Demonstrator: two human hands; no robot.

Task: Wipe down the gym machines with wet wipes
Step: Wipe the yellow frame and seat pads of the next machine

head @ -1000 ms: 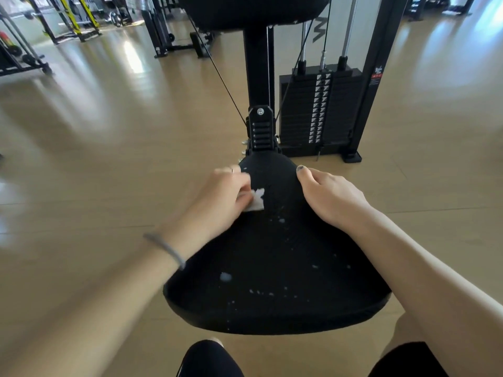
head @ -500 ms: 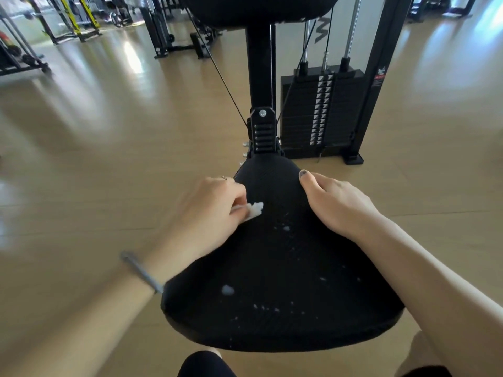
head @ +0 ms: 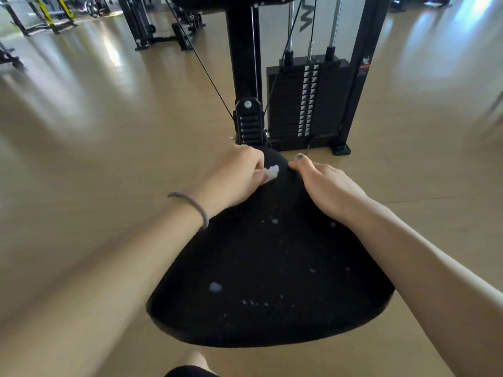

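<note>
1. The wet wipe (head: 272, 171) is a small crumpled white wad at the far, narrow end of the black seat pad (head: 272, 268), just in front of the seat post (head: 249, 123) of the machine.
2. The left hand (head: 235, 178) pinches the wipe between curled fingers and presses it onto the pad; only a tuft of it shows past the fingertips.
3. The right hand (head: 326, 186) lies on the right edge of the pad's narrow end, thumb along the top and fingers curled over the side, apparently steadying the seat.
4. The wipe looks soft, limp and very light, with no stiffness of its own (it goes only where the fingers push it). It seems to be shedding: pale flecks (head: 216, 287) dot the near part of the pad, so it likely tears easily under hard rubbing.
5. Best hold, as I judge it: keep it bunched under several fingertips rather than at one corner, so pressure spreads and the wad does not roll out.
6. The pad looks firm, padded and fixed to the frame; its textured cover would drag on the wipe rather than let it slide.
7. The weight stack (head: 307, 102) stands on the floor (head: 109, 131) beyond, to the right of the post.
</note>
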